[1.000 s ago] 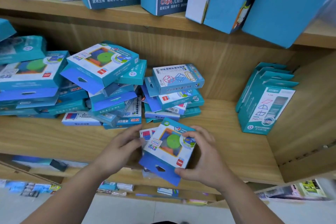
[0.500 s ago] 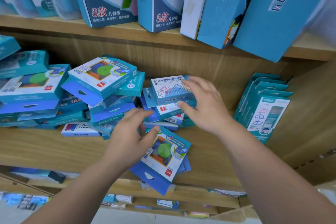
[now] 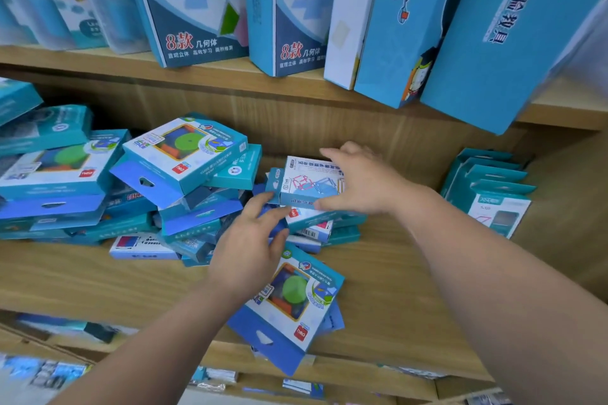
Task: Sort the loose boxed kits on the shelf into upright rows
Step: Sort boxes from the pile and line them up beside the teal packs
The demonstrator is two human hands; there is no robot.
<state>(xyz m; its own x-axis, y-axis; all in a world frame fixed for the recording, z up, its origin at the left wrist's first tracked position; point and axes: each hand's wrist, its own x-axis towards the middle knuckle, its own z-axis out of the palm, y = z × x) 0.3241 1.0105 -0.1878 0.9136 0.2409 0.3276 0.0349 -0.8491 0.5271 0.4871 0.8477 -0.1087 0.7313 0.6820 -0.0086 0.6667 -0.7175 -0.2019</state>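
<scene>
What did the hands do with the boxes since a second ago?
Both hands let go of the green-disc kit; it now lies flat at the shelf front. The right hand moved up and grips the line-drawing box atop the middle pile. The left hand followed, open, reaching that pile's left side. The heaps on the left and the upright row on the right stayed put.
</scene>
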